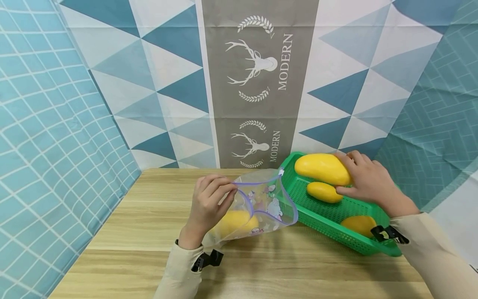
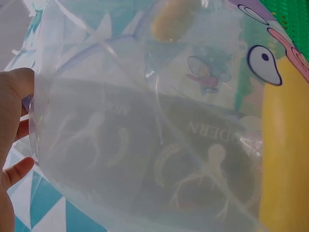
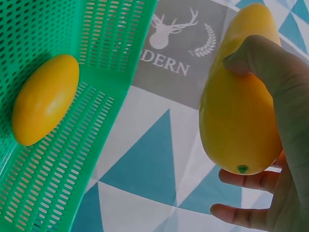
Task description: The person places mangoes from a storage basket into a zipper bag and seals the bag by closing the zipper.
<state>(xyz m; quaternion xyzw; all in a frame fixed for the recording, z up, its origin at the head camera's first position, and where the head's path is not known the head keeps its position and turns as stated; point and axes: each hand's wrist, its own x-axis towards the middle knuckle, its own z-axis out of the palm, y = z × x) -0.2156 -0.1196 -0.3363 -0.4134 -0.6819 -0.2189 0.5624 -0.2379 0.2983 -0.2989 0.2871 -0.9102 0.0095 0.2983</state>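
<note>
My left hand (image 1: 209, 203) pinches the rim of a clear zip bag (image 1: 270, 207) with purple edging and cartoon prints. The bag lies on its side, its mouth spread toward the basket. A yellow mango (image 1: 235, 223) is inside it, also visible through the plastic in the left wrist view. With thumb and fingers, my right hand (image 1: 369, 180) grips a large yellow mango (image 1: 321, 167) above the green basket (image 1: 317, 224); the right wrist view shows the green dot on its end. Below, a smaller mango (image 1: 324, 192) and another mango (image 1: 359, 225) lie in the basket.
The wooden table (image 1: 261, 270) carries the bag and basket. Behind it hangs a patterned cloth (image 1: 179, 74) with triangles and deer heads. A blue tiled-pattern sheet (image 1: 48, 137) borders the left side, and a teal sheet (image 1: 437, 137) the right.
</note>
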